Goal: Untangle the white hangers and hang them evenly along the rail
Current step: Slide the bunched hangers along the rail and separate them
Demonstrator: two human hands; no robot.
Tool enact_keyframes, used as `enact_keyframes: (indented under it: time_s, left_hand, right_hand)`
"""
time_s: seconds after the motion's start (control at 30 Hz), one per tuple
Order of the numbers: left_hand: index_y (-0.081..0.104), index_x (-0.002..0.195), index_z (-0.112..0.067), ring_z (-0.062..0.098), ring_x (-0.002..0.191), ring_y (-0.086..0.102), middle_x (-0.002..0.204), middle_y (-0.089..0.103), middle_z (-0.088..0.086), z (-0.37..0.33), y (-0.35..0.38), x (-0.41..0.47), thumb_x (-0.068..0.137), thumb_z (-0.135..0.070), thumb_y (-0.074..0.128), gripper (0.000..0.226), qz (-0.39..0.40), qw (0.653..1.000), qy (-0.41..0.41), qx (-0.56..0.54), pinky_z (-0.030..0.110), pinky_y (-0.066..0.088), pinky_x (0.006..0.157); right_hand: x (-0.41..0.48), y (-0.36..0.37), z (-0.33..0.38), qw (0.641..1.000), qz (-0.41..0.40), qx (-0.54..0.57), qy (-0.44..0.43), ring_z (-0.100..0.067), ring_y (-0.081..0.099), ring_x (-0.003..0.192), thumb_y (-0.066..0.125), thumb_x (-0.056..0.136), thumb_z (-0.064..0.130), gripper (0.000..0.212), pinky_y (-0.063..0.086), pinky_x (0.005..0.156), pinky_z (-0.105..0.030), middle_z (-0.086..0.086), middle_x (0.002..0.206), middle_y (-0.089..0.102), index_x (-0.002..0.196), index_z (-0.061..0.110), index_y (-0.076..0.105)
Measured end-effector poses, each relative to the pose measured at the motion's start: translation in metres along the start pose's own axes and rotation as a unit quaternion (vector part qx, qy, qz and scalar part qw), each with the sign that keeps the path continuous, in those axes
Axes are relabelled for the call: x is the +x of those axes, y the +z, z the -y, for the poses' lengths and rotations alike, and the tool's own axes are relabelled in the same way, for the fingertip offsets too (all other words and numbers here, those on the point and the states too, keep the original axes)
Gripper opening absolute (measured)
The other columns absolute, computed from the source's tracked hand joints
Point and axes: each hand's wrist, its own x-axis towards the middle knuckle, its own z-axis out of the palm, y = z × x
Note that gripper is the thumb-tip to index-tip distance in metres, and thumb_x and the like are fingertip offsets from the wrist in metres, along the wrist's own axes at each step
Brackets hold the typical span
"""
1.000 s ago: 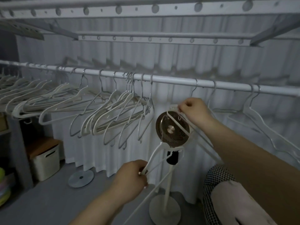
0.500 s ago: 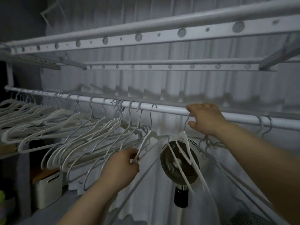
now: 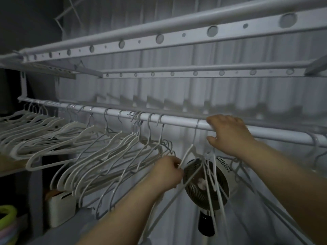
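Hangers (image 3: pixel 203 167), thin white wire, hooked on smooth round rail (image 3: pixel 177 120); left hand (image 3: pixel 168 172) fingers pinch one; right hand (image 3: pixel 228 133) fingers curl over rail.

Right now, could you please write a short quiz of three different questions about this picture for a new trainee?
1. True or false: the right hand rests on the long white metal rail.
2. What does the left hand pinch?
A. the shoulder of a thin white plastic hanger
B. the round dark fan
C. the white storage box
3. Fill in: the crowded bunch of white hangers hangs on the person's ____ side of the rail.

Key: 1 true. 2 A. 3 left.
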Motion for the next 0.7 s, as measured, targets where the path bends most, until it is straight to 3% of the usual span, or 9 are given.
enact_keyframes:
  time_s: [0.07,0.13,0.23,0.33,0.47,0.7]
  left_hand:
    - [0.058,0.111,-0.011,0.014,0.064,0.064,0.076,0.062,-0.006,0.001,0.001,-0.002,0.085,-0.013,0.050,0.027,0.036,0.999,0.007,-0.032,0.028,0.055,0.059]
    - [0.056,0.117,-0.017,0.006,0.069,0.061,0.083,0.060,-0.014,0.005,-0.006,-0.008,0.086,-0.022,0.051,0.032,0.030,0.999,0.043,-0.001,0.021,0.051,0.060]
    - [0.055,0.121,-0.021,0.013,0.102,0.058,0.114,0.064,-0.003,0.014,-0.031,-0.017,0.086,-0.030,0.053,0.036,-0.119,0.970,0.129,0.166,0.023,0.042,0.085]
    - [0.052,0.123,-0.021,0.020,0.115,0.053,0.124,0.060,0.001,0.026,-0.058,-0.021,0.086,-0.031,0.051,0.038,-0.214,0.930,0.131,0.268,0.028,0.040,0.091]
    - [0.051,0.119,-0.023,0.021,0.111,0.056,0.121,0.061,0.000,0.045,-0.066,-0.020,0.088,-0.036,0.048,0.034,-0.152,0.929,0.037,0.336,0.029,0.045,0.086]
    - [0.052,0.115,-0.021,0.020,0.106,0.058,0.113,0.064,0.001,0.061,-0.057,-0.020,0.085,-0.039,0.051,0.035,-0.088,0.909,0.016,0.406,0.028,0.045,0.083]
  right_hand:
    - [0.004,0.001,0.007,1.000,-0.012,0.010,-0.010,-0.024,0.034,0.128,0.050,0.088,0.032,0.057,0.022,0.105,-0.033,-0.003,0.144,0.036,0.139,0.020,0.028]
    - [0.008,0.005,0.013,0.999,-0.017,0.020,-0.018,-0.022,0.033,0.130,0.049,0.089,0.032,0.059,0.022,0.106,-0.032,-0.001,0.147,0.033,0.142,0.020,0.024]
    - [0.013,0.011,0.016,1.000,-0.001,0.010,-0.017,-0.023,0.038,0.127,0.049,0.089,0.032,0.056,0.024,0.104,-0.033,-0.003,0.142,0.039,0.140,0.020,0.028]
    - [0.018,0.012,0.014,1.000,-0.005,0.005,-0.002,-0.025,0.044,0.120,0.051,0.089,0.030,0.050,0.030,0.098,-0.034,-0.006,0.133,0.048,0.135,0.019,0.036]
    - [0.018,0.011,0.008,1.000,-0.018,0.000,0.014,-0.027,0.050,0.110,0.054,0.087,0.023,0.044,0.036,0.088,-0.033,-0.008,0.123,0.054,0.129,0.018,0.043]
    - [0.008,0.008,-0.004,0.999,-0.025,0.002,0.021,-0.028,0.050,0.109,0.055,0.085,0.021,0.045,0.036,0.087,-0.033,-0.007,0.124,0.054,0.129,0.018,0.044]
